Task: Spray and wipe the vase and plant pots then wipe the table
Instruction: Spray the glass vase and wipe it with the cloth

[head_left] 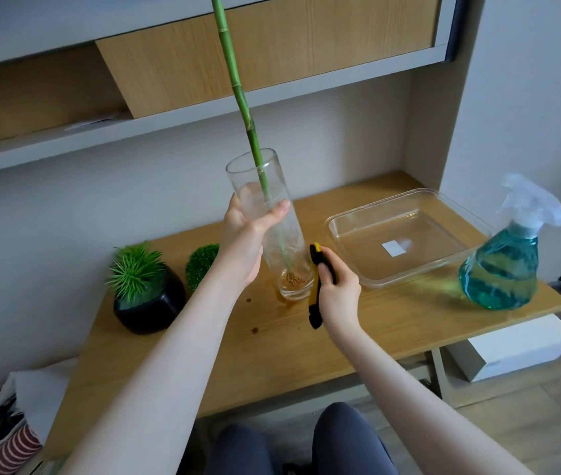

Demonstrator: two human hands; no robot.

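Left hand (243, 240) fingers clamp the slippery, fragile glass vase (272, 231) mid-body; right hand (335, 289) fingers grip what looks like a sponge (315, 293).

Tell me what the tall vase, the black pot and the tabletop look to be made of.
Tall clear cylindrical vase: apparently glass; the green stem and the gripping fingers show through it. Rounded black plant pot: glossy, perhaps glazed ceramic or plastic; it carries soft highlights. Light-brown tabletop: wood or wood-look laminate, matte, with visible grain lines.
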